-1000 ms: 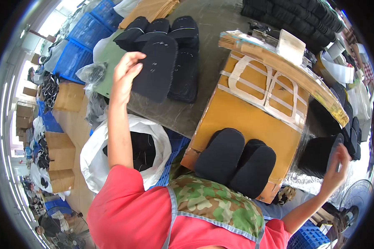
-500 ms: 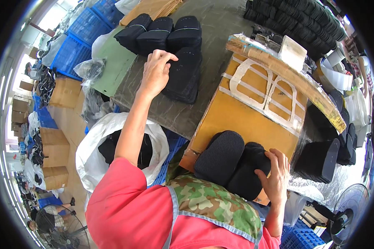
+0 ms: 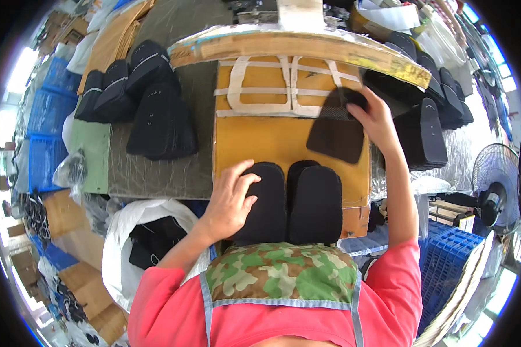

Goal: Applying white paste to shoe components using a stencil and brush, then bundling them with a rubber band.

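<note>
Cluttered workshop surroundings press in on all sides of the yellow work board in front of me, which carries a white taped outline near its far edge. My right hand is closed on a dark mesh-like shoe piece, fingers curled over its upper corner, pinning it flat on the board's right side just below the wooden rail. My left hand rests with fingers spread and loose on the left of two black padded stacks at the board's near edge; it grips nothing, only presses. I judge this to be the laying-out step: one piece is being set down while the other hand readies the supply. The next move seems to call for squaring the piece against the tape lines and peeling a single layer off the stack without dragging the rest. Counting: one piece under my right hand, two stacks by my left, roughly four black bundles on the grey mat to the left, several more black soles on the right, one fan, and one white bag.
</note>
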A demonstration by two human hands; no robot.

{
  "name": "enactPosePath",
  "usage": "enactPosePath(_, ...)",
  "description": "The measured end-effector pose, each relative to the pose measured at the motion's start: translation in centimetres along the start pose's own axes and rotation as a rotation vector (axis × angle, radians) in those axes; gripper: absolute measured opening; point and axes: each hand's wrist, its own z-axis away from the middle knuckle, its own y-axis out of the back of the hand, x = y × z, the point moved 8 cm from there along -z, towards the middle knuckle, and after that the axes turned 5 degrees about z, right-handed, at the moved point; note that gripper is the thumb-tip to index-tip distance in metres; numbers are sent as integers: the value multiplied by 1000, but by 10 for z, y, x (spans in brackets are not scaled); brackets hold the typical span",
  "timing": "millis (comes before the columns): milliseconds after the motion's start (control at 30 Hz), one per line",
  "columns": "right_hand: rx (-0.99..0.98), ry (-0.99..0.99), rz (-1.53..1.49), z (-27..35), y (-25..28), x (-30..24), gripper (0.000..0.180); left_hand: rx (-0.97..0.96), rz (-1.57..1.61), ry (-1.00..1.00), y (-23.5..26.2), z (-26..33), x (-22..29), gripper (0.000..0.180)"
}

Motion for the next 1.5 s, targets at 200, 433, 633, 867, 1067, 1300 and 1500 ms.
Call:
enactPosePath(200,239,268,518,-92,-32,36,47,-32,68,45,-15,-7,-1,63)
enactPosePath(433,40,268,521,-73,-89,15,54,4,130,112,-13,-5,-14,47)
enactPosePath(633,17,409,602,-77,-91,16,62,193,-1,-86,-6,-6,-3,39)
enactPosePath(867,-34,296,620,-74,-91,17,63,155,-23,-108,-9,-2,0,37)
enactPosePath(1067,-33,356,635,-56,-101,12,89,140,88,-85,4,-5,3,31)
enactPosePath(1300,44,294,630,-60,-92,14,103,513,657,139,50,-18,-46,33)
enactPosePath(1500,-34,282,650,-61,-95,22,111,511,725,207,56,-68,-90,31)
